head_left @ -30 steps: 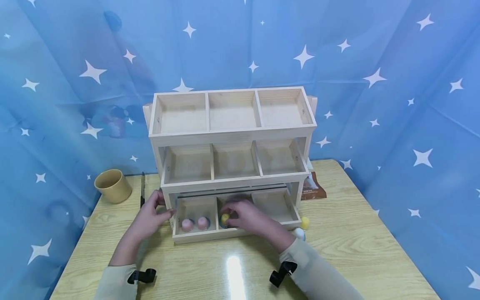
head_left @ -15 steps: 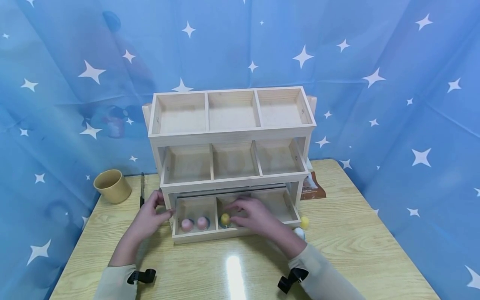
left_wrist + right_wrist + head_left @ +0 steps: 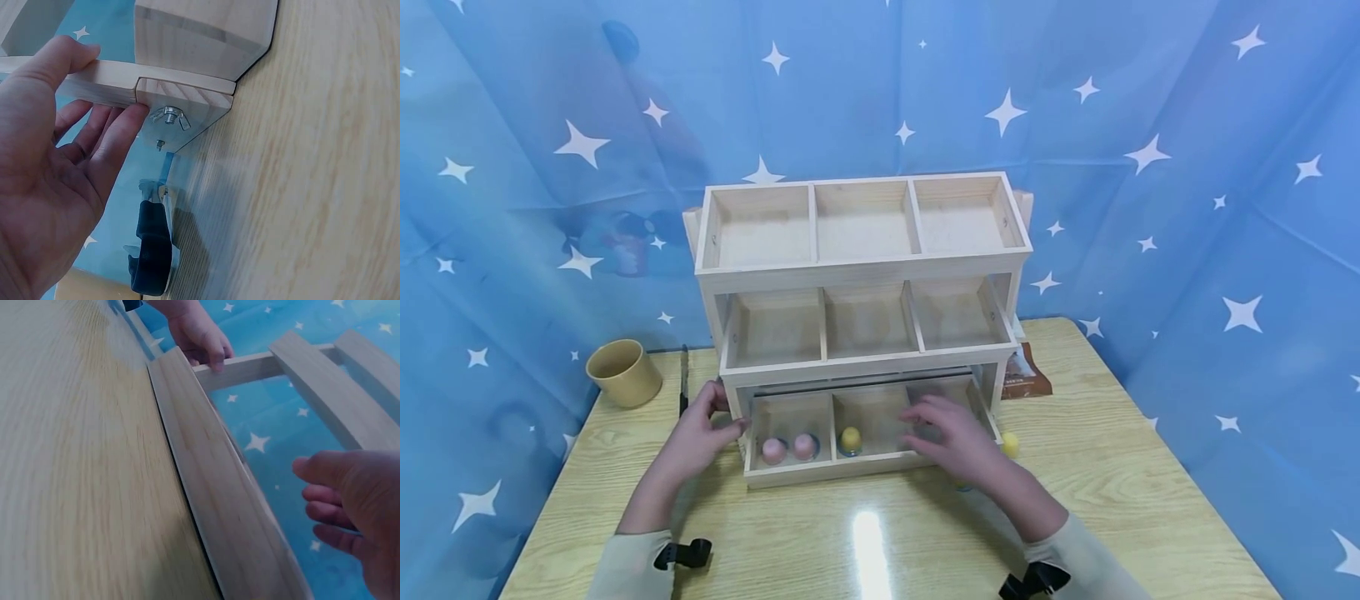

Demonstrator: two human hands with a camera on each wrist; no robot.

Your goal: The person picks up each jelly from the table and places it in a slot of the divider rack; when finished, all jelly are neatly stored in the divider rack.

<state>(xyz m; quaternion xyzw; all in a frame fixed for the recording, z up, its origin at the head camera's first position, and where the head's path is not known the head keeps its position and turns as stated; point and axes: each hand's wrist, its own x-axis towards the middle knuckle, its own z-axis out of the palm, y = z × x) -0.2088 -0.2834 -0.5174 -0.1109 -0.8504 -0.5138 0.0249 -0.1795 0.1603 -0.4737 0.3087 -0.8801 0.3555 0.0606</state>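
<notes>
A three-tier wooden rack with divided trays stands at the middle of the table. My left hand grips its left side frame; in the left wrist view the thumb and fingers lie on opposite sides of the wooden bar. In the bottom tray, two small pink round-topped pieces sit in the left compartment and a yellow round-topped piece in the middle one. My right hand hovers over the bottom tray's right part, fingers loosely bent, holding nothing. Another yellow piece sits right of the rack.
A tan cup stands at the table's back left, beside a dark-handled tool. A brown packet lies behind the rack's right side. Part of a small object shows under my right hand. A blue star-printed curtain hangs behind.
My right hand has let go of the yellow piece in the middle compartment and moved right. My left hand stays on the rack's side.
</notes>
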